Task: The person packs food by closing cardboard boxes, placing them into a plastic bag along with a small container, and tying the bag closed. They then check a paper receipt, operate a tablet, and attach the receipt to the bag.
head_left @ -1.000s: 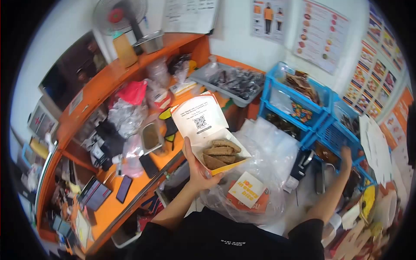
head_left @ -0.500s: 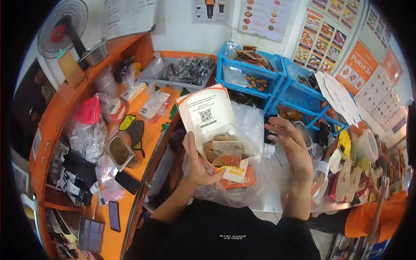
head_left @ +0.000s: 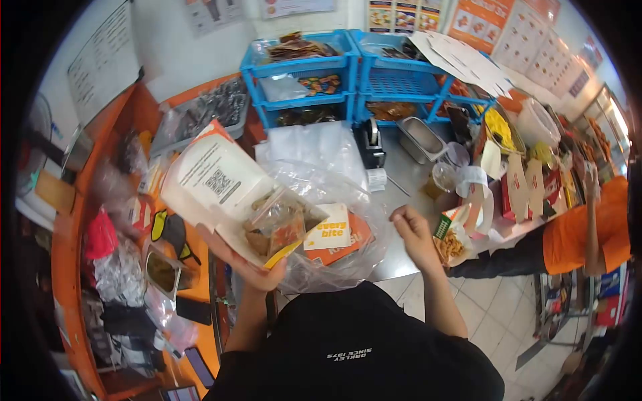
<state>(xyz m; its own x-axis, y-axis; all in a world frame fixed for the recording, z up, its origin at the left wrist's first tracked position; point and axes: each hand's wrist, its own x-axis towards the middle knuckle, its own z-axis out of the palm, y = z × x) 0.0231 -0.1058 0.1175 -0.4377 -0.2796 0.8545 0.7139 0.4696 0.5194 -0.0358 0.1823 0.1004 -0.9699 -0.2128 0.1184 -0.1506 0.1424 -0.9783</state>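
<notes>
My left hand (head_left: 257,271) holds an open paper food box (head_left: 212,175) from below, its lid up with a printed QR code. Inside the box lies a clear packet (head_left: 277,224) with brown and reddish contents. Just right of the box, a white card (head_left: 329,227) lies over an orange one (head_left: 358,234), both on a clear plastic bag (head_left: 374,257). My right hand (head_left: 413,230) is to the right of the bag, fingers curled together; whether anything is in them is too small to tell. A carton of fried food (head_left: 451,244) stands close to its right.
Blue stacked baskets (head_left: 301,65) stand at the back, with a black dispenser (head_left: 372,144) and a metal tray (head_left: 421,140) before them. An orange counter (head_left: 200,267) is on the left. Another person in an orange shirt (head_left: 575,230) is at the right.
The view has turned right. My left hand has carried the box left, off the cards and bag. My right hand has come down and its fingers have curled in.
</notes>
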